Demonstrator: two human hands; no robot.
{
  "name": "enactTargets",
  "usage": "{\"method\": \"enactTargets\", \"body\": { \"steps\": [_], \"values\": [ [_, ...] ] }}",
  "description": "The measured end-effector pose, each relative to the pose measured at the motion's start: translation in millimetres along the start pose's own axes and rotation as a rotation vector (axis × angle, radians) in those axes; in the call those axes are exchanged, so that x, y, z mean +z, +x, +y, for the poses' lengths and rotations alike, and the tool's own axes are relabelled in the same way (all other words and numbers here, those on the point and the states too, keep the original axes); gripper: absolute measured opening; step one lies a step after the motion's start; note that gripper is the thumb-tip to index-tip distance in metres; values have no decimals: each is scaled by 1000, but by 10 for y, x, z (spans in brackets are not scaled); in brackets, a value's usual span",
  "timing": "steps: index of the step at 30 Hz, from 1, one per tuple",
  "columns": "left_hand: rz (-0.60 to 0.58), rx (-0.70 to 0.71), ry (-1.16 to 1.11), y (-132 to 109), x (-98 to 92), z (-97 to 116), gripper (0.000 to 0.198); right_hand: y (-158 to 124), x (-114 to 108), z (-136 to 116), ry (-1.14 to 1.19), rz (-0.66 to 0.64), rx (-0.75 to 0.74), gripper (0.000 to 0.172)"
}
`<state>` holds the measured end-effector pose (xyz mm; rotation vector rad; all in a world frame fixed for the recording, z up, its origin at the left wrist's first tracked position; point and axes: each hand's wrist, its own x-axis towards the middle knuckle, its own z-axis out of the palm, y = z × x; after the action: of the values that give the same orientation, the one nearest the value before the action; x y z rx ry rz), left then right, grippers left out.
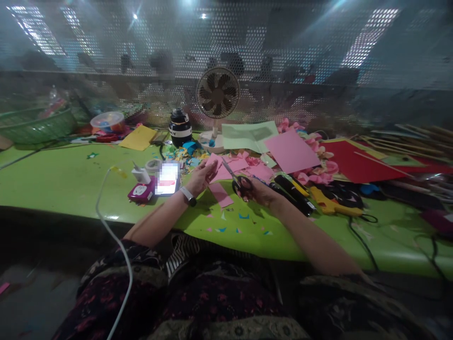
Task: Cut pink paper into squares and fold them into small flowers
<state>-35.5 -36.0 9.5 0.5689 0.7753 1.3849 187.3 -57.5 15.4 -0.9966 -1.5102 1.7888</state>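
My left hand is closed on a piece of pink paper, which stands up from its fingertips. In my right hand is a pair of scissors with dark handles, its blades pointing up and left toward that paper. A pink paper strip lies on the green table just below and between the hands. Behind them, more cut pink paper is heaped. Small pink, blue and white scraps are scattered near the table's front edge.
A lit phone and a purple power block lie left. A fan and a black bottle stand behind. A yellow glue gun and a black stapler-like tool lie right. A white cable hangs over the edge.
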Motion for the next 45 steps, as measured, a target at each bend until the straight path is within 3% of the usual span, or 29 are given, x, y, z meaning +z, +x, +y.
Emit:
{"method": "enactTargets", "body": {
  "steps": [6,12,24,34,45],
  "values": [
    [-64,50,8,-35,28,12,22,-11,1,-15,45,-16,10,66],
    [-44,52,21,-40,29,21,20,-35,42,-43,155,26,-16,58],
    [-40,58,1,13,5,-5,21,-16,41,9,253,34,-17,66],
    [-5,30,-25,-4,36,25,18,-45,89,-18,197,33,-69,49],
    [-23,23,-20,-30,52,-15,20,-38,123,24,228,24,-54,59]
  ]
}}
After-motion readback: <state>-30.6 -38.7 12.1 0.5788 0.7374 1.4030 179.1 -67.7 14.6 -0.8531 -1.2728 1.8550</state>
